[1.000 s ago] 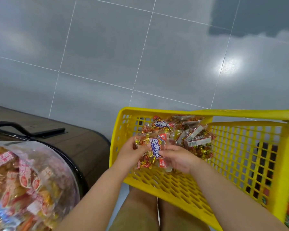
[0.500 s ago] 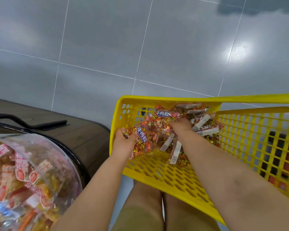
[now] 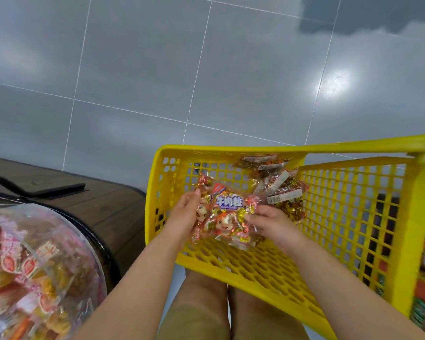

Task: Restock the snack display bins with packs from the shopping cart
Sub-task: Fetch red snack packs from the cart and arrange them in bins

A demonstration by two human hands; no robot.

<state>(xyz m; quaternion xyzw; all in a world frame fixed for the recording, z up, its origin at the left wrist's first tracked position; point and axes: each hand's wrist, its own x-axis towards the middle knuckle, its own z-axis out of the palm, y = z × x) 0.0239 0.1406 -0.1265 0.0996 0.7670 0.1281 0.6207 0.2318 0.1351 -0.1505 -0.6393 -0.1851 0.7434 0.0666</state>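
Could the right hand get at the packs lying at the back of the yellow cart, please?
Probably yes: the packs lie uncovered just beyond the right hand, though it grips the front pack with the left hand.

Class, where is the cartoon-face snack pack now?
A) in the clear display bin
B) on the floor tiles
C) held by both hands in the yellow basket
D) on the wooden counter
C: left hand and right hand grip the snack pack inside the yellow basket.

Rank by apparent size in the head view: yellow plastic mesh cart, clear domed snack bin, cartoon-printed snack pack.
1. yellow plastic mesh cart
2. clear domed snack bin (cropped, nearer camera: rank unsure)
3. cartoon-printed snack pack, clearly smallest
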